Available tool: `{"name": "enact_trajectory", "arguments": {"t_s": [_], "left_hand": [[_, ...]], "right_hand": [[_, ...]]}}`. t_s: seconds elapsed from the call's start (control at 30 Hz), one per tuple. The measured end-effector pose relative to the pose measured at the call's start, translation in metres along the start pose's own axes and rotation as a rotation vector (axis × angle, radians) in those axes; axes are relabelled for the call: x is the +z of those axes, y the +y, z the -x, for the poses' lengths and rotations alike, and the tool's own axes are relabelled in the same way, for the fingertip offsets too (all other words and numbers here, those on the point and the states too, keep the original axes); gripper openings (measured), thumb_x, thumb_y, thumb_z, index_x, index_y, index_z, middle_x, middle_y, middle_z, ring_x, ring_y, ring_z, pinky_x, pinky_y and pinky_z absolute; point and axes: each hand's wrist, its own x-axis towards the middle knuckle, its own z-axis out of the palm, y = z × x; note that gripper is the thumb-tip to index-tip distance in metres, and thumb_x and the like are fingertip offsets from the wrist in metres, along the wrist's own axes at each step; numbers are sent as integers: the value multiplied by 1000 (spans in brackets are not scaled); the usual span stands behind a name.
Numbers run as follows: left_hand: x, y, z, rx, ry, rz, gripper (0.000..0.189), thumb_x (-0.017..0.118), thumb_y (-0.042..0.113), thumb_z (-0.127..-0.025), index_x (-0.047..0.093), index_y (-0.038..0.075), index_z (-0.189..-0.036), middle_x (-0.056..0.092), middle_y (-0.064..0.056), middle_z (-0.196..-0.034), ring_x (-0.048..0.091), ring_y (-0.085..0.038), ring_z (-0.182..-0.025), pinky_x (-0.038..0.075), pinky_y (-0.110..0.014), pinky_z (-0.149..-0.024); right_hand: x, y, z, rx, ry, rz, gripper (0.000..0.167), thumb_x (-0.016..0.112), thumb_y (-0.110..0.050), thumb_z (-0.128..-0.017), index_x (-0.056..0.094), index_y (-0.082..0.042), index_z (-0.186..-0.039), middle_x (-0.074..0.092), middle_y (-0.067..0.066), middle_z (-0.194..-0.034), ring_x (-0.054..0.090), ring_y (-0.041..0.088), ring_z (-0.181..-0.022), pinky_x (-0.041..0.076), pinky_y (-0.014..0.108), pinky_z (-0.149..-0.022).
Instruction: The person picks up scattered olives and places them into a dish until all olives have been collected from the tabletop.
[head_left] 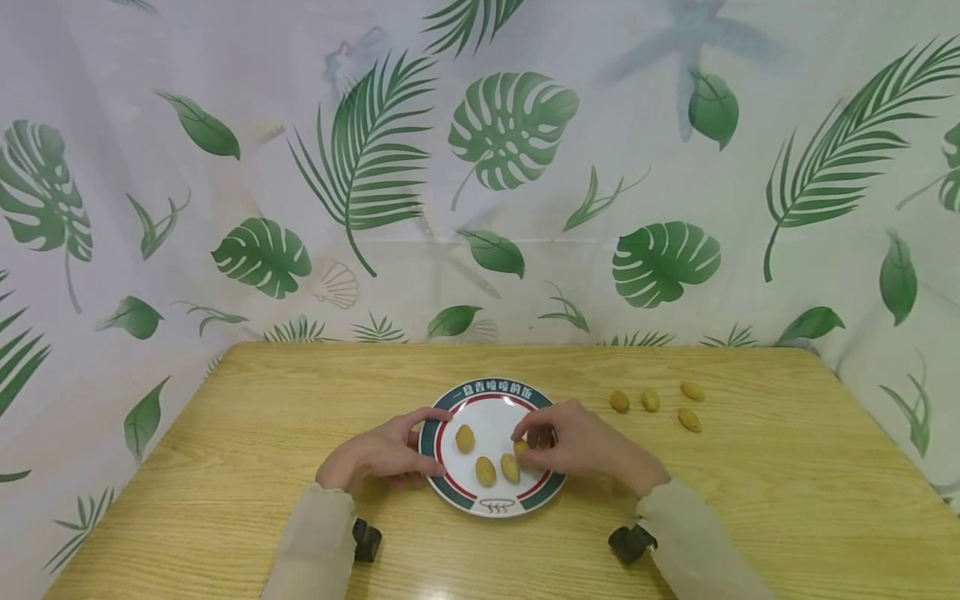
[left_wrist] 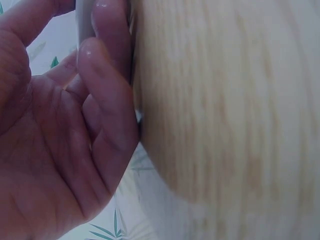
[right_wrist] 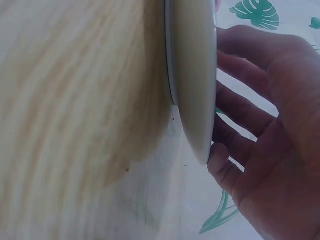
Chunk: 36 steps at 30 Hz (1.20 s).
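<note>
- From my head view I see the left hand (head_left: pixel 378 452) reach in to the plate (head_left: pixel 491 421), forearm angled inward; its fingers grip the left rim, barely parted, thumb on the near side.
- The right hand (head_left: pixel 585 442) arches over the plate's right side, palm down, fingers bent; index and thumb pinch a small oval fruit (head_left: pixel 521 448), mostly hidden from me.
- I cannot tell whether that fruit touches the plate; my right wrist view has the fingertips behind the rim.
- The plate lies flat on the wooden table (head_left: pixel 750 483), with a white centre, red ring and dark green-blue rim with white Chinese characters on the far side.
- Three other fruits (head_left: pixel 486 472) rest on its white centre, yellow-brown and oval: one at left, two close together nearer me.
- Four loose fruits (head_left: pixel 650 400) lie on the table right of the plate, beyond the right hand, similarly coloured, each apart from the others.
</note>
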Motion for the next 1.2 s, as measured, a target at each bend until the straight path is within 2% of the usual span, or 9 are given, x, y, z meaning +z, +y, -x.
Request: {"name": "enact_trajectory", "arguments": {"t_s": [0.6,0.83,0.97,1.2], "left_hand": [[1,2,0,0,2,-2,71,81,19,-87,47,32,-148,66,-7,-100,60,-19,-71,45,-26,-58],[0,-1,0,47,-16,-17,72,80,15,-87,45,26,-149,69,-6,-98,61,-17,-68,46,-27,-58],[0,-2,-1,43,-15,-14,72,80,16,-87,45,27,-149,68,-6,-98,61,-17,-68,47,-27,-59],[0,-1,0,33,-13,-17,71,80,18,-88,45,28,-149,67,-7,-97,59,-18,-69,46,-26,-58]], "right_hand": [[-10,2,8,23,30,-20,18,77,-26,-91,76,-19,-107,67,-13,-86,58,7,-81,50,22,-73],[-15,11,15,11,72,0,17,76,-25,-92,75,-17,-107,67,-12,-87,58,6,-81,51,22,-73],[-18,17,20,23,90,-8,19,77,-26,-92,76,-17,-108,68,-12,-91,59,6,-84,53,22,-73],[-26,25,29,-7,126,3,17,78,-24,-91,76,-17,-107,69,-11,-90,60,5,-83,53,22,-72]]}}
